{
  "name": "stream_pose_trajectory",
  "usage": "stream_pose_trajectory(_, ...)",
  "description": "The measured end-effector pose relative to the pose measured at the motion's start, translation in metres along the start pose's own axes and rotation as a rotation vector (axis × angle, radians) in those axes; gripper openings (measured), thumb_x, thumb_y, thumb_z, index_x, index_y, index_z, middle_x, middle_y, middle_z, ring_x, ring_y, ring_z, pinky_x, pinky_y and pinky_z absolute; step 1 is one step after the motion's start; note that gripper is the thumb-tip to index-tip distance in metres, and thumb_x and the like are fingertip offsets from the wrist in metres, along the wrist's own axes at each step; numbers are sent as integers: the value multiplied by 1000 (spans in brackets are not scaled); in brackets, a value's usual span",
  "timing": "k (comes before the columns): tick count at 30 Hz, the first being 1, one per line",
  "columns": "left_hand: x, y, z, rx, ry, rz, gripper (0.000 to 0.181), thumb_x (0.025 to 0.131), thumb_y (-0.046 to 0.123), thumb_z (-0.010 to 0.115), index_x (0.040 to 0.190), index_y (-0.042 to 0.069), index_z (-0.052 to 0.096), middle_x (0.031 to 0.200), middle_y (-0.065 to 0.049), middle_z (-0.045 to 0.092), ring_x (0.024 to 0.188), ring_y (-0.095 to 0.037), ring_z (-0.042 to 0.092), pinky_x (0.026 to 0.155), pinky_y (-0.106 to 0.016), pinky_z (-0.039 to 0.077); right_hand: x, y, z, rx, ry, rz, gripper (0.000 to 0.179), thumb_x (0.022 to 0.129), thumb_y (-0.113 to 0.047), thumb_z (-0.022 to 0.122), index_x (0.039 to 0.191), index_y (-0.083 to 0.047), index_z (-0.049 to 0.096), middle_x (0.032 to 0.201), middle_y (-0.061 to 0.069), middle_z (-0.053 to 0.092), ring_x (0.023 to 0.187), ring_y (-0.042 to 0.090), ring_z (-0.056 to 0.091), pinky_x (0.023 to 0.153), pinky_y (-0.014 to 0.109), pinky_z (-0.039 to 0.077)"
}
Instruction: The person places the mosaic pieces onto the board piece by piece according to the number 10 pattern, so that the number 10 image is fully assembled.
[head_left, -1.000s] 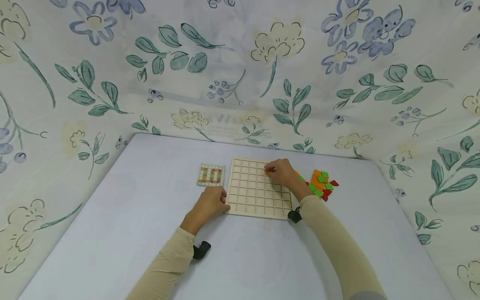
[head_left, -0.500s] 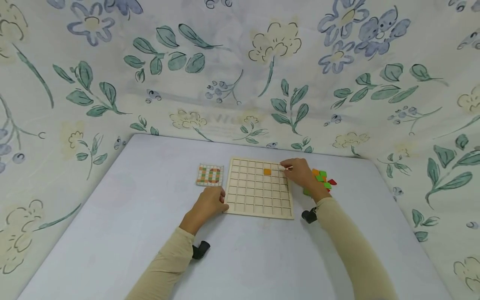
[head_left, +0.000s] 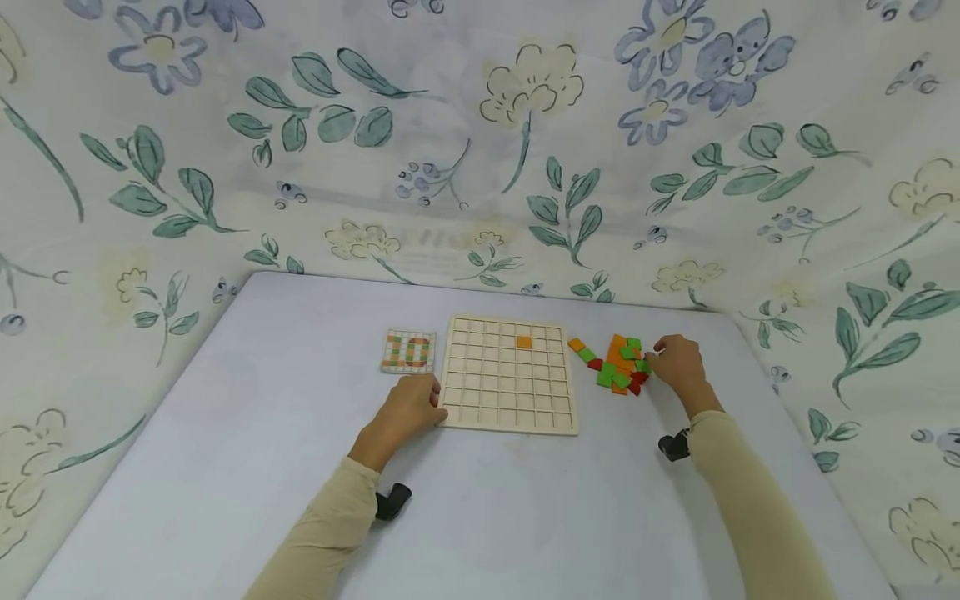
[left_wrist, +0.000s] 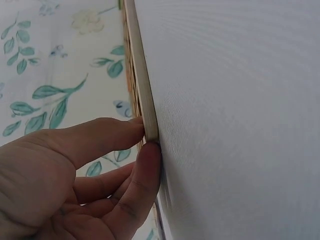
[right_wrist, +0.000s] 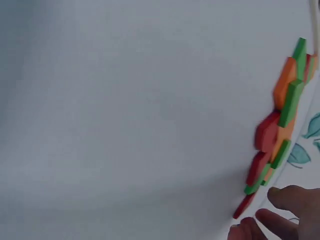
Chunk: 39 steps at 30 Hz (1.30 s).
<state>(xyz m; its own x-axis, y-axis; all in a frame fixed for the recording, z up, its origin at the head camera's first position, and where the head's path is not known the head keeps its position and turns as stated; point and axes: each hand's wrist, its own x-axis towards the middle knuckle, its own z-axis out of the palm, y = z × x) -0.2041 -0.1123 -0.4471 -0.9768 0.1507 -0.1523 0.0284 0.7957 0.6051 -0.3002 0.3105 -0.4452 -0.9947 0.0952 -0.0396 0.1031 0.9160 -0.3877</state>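
Note:
A light wooden grid board (head_left: 506, 385) lies flat on the table, with one orange square tile (head_left: 524, 342) in a cell toward its upper right. My left hand (head_left: 403, 413) pinches the board's near-left corner; the left wrist view shows thumb and finger around that corner. My right hand (head_left: 681, 371) is at the right side of a pile of orange, green and red tiles (head_left: 606, 375). In the right wrist view, its thumb and fingers (right_wrist: 287, 202) are spread apart close to the tiles' edge, near a thin red tile (right_wrist: 244, 206). Nothing shows between them.
A small pattern card (head_left: 408, 351) with coloured squares lies left of the board. Several tiles, including an orange one (head_left: 576, 344), form a short row between board and pile. A floral cloth (head_left: 442, 167) rises behind the white table (head_left: 480, 517).
My right hand set the orange tile in the board, left it, and moved right past the board's edge to the pile. My left hand has stayed at the board's corner.

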Motion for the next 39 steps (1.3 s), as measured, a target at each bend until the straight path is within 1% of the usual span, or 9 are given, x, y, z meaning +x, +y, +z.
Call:
stream_pose_trajectory(4, 0, -2, 0, -4, 0, 9, 28, 80, 5, 76, 100, -5, 60, 79, -4, 56, 69, -17, 54, 60, -28, 46, 2, -1, 3, -10, -64, 65, 35, 95, -21, 60, 108, 11, 63, 106, 26, 63, 87, 34, 57, 75, 43, 52)
stream_pose_trajectory(10, 1, -2, 1, 8, 13, 20, 27, 80, 6, 77, 99, -4, 60, 78, -3, 56, 68, -16, 53, 60, -29, 46, 4, -6, 5, -13, -51, 74, 30, 96, -16, 59, 107, 12, 64, 104, 26, 63, 88, 34, 58, 77, 44, 53)
stream_pose_trajectory(15, 1, -1, 1, 11, 12, 14, 27, 80, 6, 77, 99, -3, 61, 79, -3, 56, 69, -17, 53, 61, -30, 47, 6, -5, 3, -19, -61, -9, 24, 90, -3, 57, 107, 12, 66, 103, 26, 64, 89, 35, 58, 76, 44, 53)
stream_pose_trajectory(19, 1, 0, -1, 7, 11, 11, 27, 80, 6, 77, 100, -4, 61, 79, -4, 56, 69, -17, 54, 61, -29, 46, 9, -1, 2, -1, -47, -66, 28, 86, 3, 57, 111, 12, 65, 109, 28, 63, 99, 40, 56, 85, 49, 51)
stream_pose_trajectory(23, 1, -1, -1, -1, 2, 7, 28, 81, 6, 77, 101, -5, 60, 79, -4, 56, 68, -17, 53, 59, -28, 45, 9, 3, 3, 19, -14, -94, 30, 87, 2, 61, 114, 13, 63, 110, 29, 63, 101, 41, 57, 87, 50, 50)
stream_pose_trajectory(28, 1, -3, 0, -5, -5, 0, 28, 81, 6, 77, 101, -4, 60, 80, -4, 56, 69, -17, 54, 59, -28, 46, 8, 7, 6, 30, 1, -123, 28, 87, 3, 61, 113, 12, 65, 103, 27, 65, 97, 39, 58, 87, 50, 50)
stream_pose_trajectory(32, 2, -4, 0, -8, 1, 10, 28, 81, 6, 77, 101, -4, 60, 80, -5, 57, 69, -17, 54, 60, -29, 46, 9, 8, 5, 43, 6, -118, 29, 88, 2, 61, 115, 12, 64, 105, 27, 65, 99, 39, 57, 90, 51, 49)
stream_pose_trajectory(36, 2, -4, 0, -12, -5, 14, 28, 80, 6, 77, 100, -4, 60, 81, -5, 57, 70, -18, 54, 61, -29, 47, 9, -4, 4, 91, 30, -140, 30, 90, 1, 64, 117, 13, 63, 108, 28, 65, 100, 38, 58, 91, 50, 50)
stream_pose_trajectory(39, 2, -4, 0, -7, -5, 9, 29, 81, 6, 77, 101, -4, 60, 80, -5, 57, 70, -17, 54, 61, -29, 46, 10, -24, 8, 133, 55, -209, 31, 89, 1, 65, 118, 12, 63, 108, 27, 66, 99, 38, 59, 91, 49, 50)
